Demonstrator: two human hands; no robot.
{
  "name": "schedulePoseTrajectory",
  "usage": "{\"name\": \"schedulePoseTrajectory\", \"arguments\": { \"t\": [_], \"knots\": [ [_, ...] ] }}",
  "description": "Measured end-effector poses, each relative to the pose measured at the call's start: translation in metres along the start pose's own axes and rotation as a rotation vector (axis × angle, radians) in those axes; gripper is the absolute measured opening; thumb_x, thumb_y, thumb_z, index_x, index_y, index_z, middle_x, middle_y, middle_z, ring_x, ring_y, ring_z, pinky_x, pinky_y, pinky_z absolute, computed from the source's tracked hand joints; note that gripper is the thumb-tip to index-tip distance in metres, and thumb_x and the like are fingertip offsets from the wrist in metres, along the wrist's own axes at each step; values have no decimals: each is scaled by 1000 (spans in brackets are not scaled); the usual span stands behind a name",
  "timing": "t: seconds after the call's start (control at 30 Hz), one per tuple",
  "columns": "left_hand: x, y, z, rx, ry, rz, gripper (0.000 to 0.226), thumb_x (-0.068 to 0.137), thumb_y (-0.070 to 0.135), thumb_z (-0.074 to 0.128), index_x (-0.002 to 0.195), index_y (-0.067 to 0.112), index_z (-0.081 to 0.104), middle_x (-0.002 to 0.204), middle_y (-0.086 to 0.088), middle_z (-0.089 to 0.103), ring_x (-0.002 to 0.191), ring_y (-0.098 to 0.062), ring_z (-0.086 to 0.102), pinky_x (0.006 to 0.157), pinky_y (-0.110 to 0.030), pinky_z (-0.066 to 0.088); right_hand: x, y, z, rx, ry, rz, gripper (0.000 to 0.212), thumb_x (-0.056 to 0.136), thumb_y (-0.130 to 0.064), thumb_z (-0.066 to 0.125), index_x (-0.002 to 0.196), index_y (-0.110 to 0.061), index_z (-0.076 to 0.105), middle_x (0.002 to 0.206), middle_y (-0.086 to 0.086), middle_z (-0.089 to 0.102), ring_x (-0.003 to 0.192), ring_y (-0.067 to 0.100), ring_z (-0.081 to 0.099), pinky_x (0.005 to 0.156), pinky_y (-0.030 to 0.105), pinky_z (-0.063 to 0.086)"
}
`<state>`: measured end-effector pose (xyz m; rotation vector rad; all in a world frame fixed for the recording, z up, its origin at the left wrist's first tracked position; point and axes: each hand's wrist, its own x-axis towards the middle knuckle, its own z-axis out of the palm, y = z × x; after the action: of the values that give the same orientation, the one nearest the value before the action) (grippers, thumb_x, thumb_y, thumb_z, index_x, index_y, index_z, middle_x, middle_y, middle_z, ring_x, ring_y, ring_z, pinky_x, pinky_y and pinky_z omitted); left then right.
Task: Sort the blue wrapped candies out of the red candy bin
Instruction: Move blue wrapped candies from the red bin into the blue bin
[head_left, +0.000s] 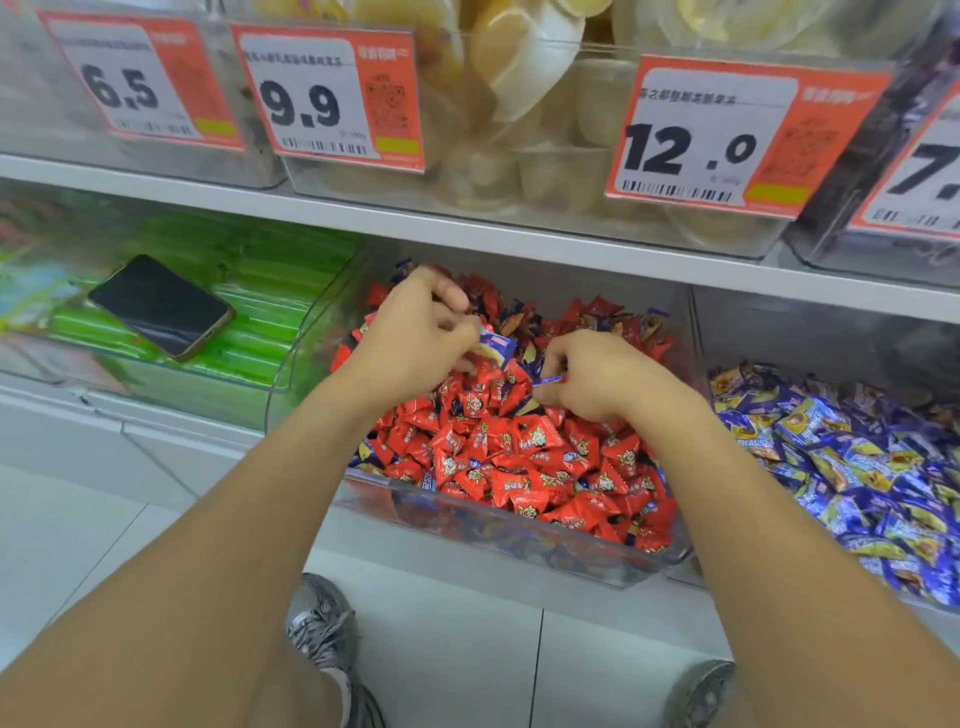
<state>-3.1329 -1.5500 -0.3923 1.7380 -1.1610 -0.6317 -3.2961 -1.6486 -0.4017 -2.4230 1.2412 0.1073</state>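
The clear bin (519, 540) on the lower shelf is heaped with red wrapped candies (519, 452), and several blue ones are mixed in along its back and edges. Both hands are over the heap. My left hand (415, 332) grips a blue wrapped candy (496, 347) in curled fingers. My right hand (597, 376) pinches another blue wrapped candy (548, 381), seen edge-on, just above the red pile.
To the right lies a bin of blue wrapped candies (841, 467). On the left a dark phone (161, 306) rests on a bin of green packs (249, 332). The shelf above holds tubs with orange price tags (727, 135). My shoes (322, 629) stand on pale floor tiles.
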Motion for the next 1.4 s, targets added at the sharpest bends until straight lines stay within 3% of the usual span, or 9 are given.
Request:
{"name": "schedulePoseTrajectory", "arguments": {
  "t": [0.13, 0.3, 0.47, 0.67, 0.83, 1.07, 1.17, 1.3, 1.4],
  "knots": [
    [15, -4, 11, 205, -9, 54, 12, 94, 10, 49, 106, 8, 49, 74, -3, 68, 58, -12, 68, 52, -32, 55, -8, 13, -15, 234, 77, -39, 12, 89, -20, 70, 78, -22, 66, 90, -11, 66, 75, 6, 58, 58, 22, 42],
    [16, -4, 11, 415, -99, 161, 22, 97, 9, 48, 102, 14, 69, 67, -2, 69, 33, -2, 43, 36, -7, 31, -21, 27, -20, 290, 184, -130, 12, 92, -28, 64, 86, -18, 65, 84, -11, 64, 71, 6, 56, 62, 25, 40],
    [17, -9, -4, 517, -109, 92, 22, 95, 15, 49, 88, 21, 69, 75, 0, 69, 38, -1, 47, 39, -13, 35, -30, 28, -20, 266, 108, -210, 11, 95, -27, 62, 88, -18, 65, 75, -14, 60, 55, -10, 54, 47, 9, 34],
    [11, 0, -4, 500, 29, 94, 30, 95, 17, 39, 80, 1, 59, 67, -7, 59, 57, -19, 49, 51, -29, 34, -30, 25, -26, 294, 172, -252, 11, 87, -26, 71, 77, -29, 69, 82, -14, 71, 76, -4, 64, 75, 23, 49],
    [3, 12, 31, 477, -27, 238, 44, 96, 36, 41, 58, 15, 46, 54, 1, 54, 54, -18, 52, 51, -29, 33, -21, 23, -29, 118, 343, -137, 14, 93, -22, 57, 104, -23, 64, 80, -4, 66, 60, 7, 56, 61, 24, 39],
    [13, -8, 49, 499, -295, 279, 25, 91, 21, 65, 84, 22, 41, 72, 0, 52, 58, -14, 46, 52, -27, 33, 7, 23, -29, -64, 236, -91, 26, 99, -33, 54, 104, -11, 67, 97, 5, 59, 88, 22, 52, 71, 28, 34],
    [12, -13, 52, 605, -413, 215, 39, 91, 42, 62, 114, 16, 45, 91, -2, 56, 72, -15, 49, 63, -30, 37, 16, 30, -22, -89, 168, -114, 21, 100, -20, 50, 112, -14, 67, 120, 10, 61, 103, 27, 58, 82, 30, 44],
    [15, -15, 51, 783, -312, 232, 67, 77, 58, 70, 125, 16, 50, 110, -5, 58, 105, -25, 55, 85, -37, 47, 19, 29, -16, -126, 59, -141, 33, 100, -30, 52, 130, -20, 62, 134, 5, 56, 118, 25, 55, 94, 28, 41],
    [19, -13, 48, 796, -247, 215, 55, 77, 51, 74, 119, 18, 64, 117, -5, 60, 106, -23, 59, 85, -34, 47, 21, 28, -11, -203, 23, -131, 40, 97, -35, 57, 132, -16, 60, 134, 9, 59, 120, 27, 55, 96, 30, 43]
  ]
}}
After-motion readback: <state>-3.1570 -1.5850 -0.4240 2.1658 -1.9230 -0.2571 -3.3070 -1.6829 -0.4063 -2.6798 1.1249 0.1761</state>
